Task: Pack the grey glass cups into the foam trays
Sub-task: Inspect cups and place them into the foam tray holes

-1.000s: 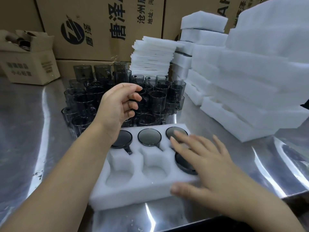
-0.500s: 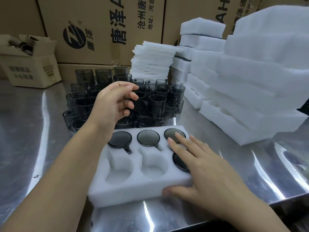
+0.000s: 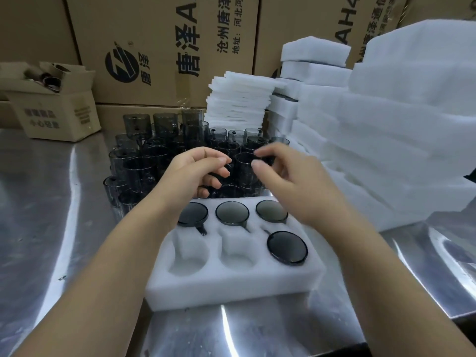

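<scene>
A white foam tray (image 3: 231, 284) lies on the steel table in front of me. Its back row holds three grey glass cups upside down, and one more cup (image 3: 287, 248) sits in the front right pocket. The front left pocket (image 3: 189, 258) and the front middle pocket (image 3: 238, 256) are bare foam. Behind the tray stands a dense cluster of grey glass cups (image 3: 134, 163). My left hand (image 3: 190, 176) is over that cluster with its fingers curled round a cup. My right hand (image 3: 296, 186) reaches in beside it, its thumb and forefinger pinching a cup's rim (image 3: 244, 161).
Tall stacks of foam trays (image 3: 399, 140) fill the right side. A pile of thin foam sheets (image 3: 239, 104) stands behind the cups. Large cartons (image 3: 159, 47) form the back wall, and a small open box (image 3: 56, 106) sits at the far left.
My right hand has lifted off the tray and moved forward to the cup cluster. My left hand has curled its fingers tighter among the cups.
</scene>
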